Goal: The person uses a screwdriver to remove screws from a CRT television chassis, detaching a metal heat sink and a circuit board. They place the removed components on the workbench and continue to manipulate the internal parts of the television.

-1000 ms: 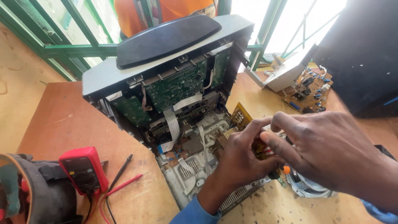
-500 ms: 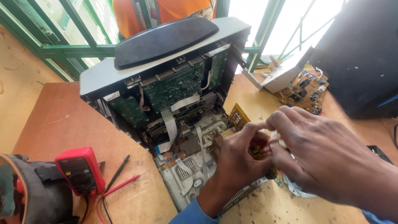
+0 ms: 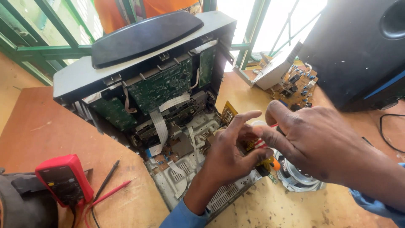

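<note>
Since a second ago our two hands have drawn closer over the opened music player (image 3: 143, 80), and our left forefinger has lifted straight while the rest of the scene stays put. That player, the biggest thing before us, stands tilted on the desk (image 3: 50, 126) up and to the left of both grips, its green boards and white ribbon cables facing us. Our right hand (image 3: 316, 143) comes in from the right, fingers curled narrow around a small tool with a red-and-white striped shaft and orange tip (image 3: 265, 154); its long axis runs slanting down toward us. Our left hand (image 3: 228, 156) is the nearer one to the player's base, thumb and fingers pinched on the same tool, touching the right grip. Far left of both lies a red meter (image 3: 63, 179) with its probes.
</note>
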